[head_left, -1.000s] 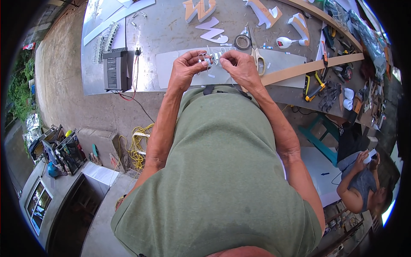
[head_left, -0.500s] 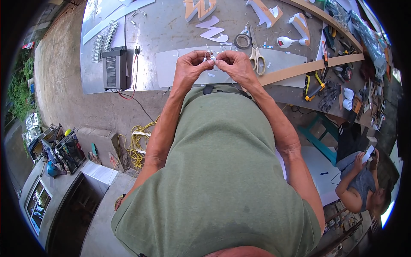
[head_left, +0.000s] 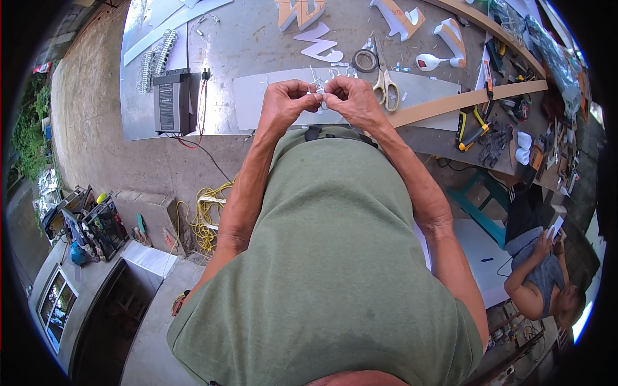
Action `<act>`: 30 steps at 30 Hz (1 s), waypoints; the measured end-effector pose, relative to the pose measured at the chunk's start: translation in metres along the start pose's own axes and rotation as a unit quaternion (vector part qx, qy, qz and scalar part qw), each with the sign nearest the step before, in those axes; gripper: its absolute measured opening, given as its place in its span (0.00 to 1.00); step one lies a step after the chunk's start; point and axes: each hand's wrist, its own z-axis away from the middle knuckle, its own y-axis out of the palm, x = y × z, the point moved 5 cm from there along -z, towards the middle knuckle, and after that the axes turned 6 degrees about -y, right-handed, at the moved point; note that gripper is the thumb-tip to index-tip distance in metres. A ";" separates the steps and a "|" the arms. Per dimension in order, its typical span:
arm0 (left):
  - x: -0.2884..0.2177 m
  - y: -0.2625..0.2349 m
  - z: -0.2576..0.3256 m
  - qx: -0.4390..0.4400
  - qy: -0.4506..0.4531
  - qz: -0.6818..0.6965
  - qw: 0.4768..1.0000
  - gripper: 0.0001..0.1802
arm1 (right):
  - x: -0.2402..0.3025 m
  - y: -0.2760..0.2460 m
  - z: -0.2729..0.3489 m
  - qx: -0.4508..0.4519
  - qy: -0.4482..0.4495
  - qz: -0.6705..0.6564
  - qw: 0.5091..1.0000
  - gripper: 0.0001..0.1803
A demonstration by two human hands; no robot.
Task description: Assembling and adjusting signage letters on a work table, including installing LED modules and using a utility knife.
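Observation:
Both hands meet over a pale flat sheet (head_left: 248, 103) at the table's near edge. In my left hand (head_left: 286, 103), thumb and forefinger pinch a small white piece joined to thin white wires (head_left: 318, 84). My right hand (head_left: 354, 101) pinches the same wired piece from the other side, fingertips almost touching the left ones. The fingers partly cover it. Just right of my right hand lie scissors (head_left: 387, 83) with pale handles. A black tape roll (head_left: 356, 62) and a white flat zigzag cutout (head_left: 330, 57) lie beyond the hands.
Left on the table are a black power supply box (head_left: 172, 106) and folded strings of small white modules (head_left: 166, 48). To the right are a tan strip (head_left: 444, 108), a white squeeze bottle (head_left: 425, 62) and yellow-black pliers (head_left: 475, 136). A person (head_left: 541, 276) sits lower right, by a teal stool (head_left: 492, 225).
My hands stay almost in place, with fingertips and the wired piece shifting slightly. The person at the right has lowered the raised hand and white object a little.

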 end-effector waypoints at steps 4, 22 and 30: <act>0.007 0.006 -0.001 -0.035 0.014 -0.036 0.999 0.10 | 0.008 0.003 0.000 -0.024 -0.034 0.091 0.995 0.11; 0.016 -0.051 -0.014 -0.179 0.177 -0.070 0.965 0.21 | -0.050 -0.021 -0.010 -0.069 0.057 0.081 0.993 0.08; 0.016 -0.044 0.009 -0.242 0.217 -0.430 0.842 0.24 | -0.006 -0.016 -0.011 -0.093 -0.087 0.133 0.983 0.08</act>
